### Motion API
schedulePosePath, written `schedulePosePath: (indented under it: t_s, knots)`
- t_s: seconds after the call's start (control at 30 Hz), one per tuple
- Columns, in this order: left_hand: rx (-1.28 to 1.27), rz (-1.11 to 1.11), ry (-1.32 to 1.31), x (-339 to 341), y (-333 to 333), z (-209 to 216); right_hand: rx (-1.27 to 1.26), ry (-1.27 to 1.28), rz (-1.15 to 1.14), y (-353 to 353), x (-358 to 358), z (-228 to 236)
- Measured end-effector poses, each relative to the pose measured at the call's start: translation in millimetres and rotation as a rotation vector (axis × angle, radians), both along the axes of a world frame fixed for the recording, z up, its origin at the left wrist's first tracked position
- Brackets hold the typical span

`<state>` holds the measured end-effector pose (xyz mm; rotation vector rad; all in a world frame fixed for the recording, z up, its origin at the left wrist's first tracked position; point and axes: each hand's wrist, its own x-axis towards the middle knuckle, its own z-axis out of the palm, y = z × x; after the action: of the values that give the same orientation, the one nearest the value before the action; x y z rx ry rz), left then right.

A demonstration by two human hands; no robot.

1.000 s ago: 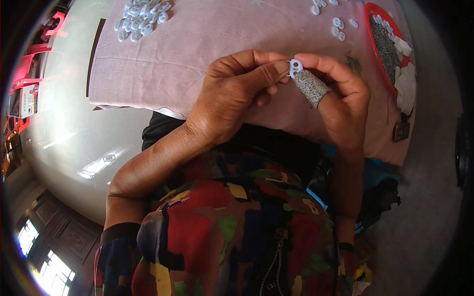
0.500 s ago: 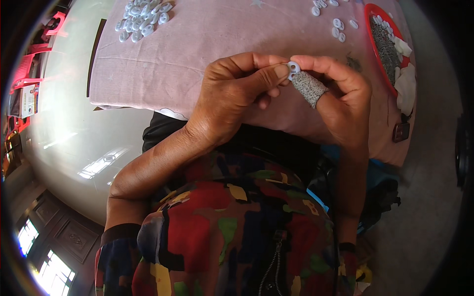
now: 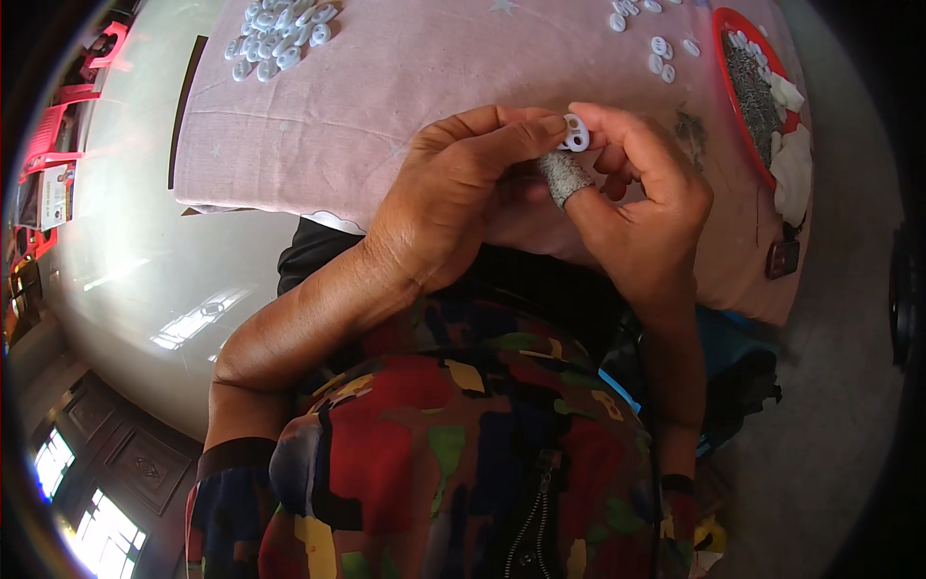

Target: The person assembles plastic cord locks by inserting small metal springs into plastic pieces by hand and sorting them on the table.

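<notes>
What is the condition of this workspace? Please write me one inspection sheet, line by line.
Surface: pink cloth, patterned with pale stars.
Job's things: white two-holed piece between the hands; pile of white pieces at far left.
Clutter: red tray with grey bits; small dark object near the right edge.
Hands: left hand pinches the piece; right hand has a fingertip at its edge.
Cables: nothing clearly seen.
Surroundings: shiny floor.
</notes>
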<state>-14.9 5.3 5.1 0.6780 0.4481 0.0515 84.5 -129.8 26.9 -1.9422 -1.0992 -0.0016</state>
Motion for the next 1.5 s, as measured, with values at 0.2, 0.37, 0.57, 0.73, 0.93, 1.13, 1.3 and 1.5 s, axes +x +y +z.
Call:
schedulePosePath:
  t_s: [0.2, 0.37, 0.57, 0.73, 0.93, 1.13, 1.3, 1.5]
  knots:
    - [0.055, -0.045, -0.022, -0.4, 3.2, -0.9, 0.002, 0.044, -0.011, -3.7, -0.6, 4.0]
    - [0.11, -0.153, -0.005, -0.1, 12.2, 2.7, 0.003, 0.086, 0.038, -7.3, 1.9, 5.2]
    - [0.22, -0.143, -0.019, 0.0, 10.7, 0.3, -0.031, 0.096, 0.105, -9.1, 4.9, 6.6]
    - [0.226, -0.079, -0.027, 1.3, 3.7, -2.3, -0.068, -0.13, 0.087, -6.3, 5.8, 4.5]
    - [0.2, -0.165, -0.015, -0.1, 15.1, 2.0, -0.064, -0.117, 0.139, -7.1, 10.2, 6.2]
    - [0.255, -0.084, -0.038, 1.0, 8.2, -4.2, -0.169, -0.17, 0.183, -7.3, 15.6, 11.6]
    - [0.318, -0.081, -0.038, 0.9, 8.2, -2.6, -0.26, -0.315, 0.25, -4.8, 20.6, 16.9]
    - [0.377, -0.097, -0.017, -0.7, 9.7, -3.7, -0.349, -0.323, 0.287, -1.1, 21.1, 21.3]
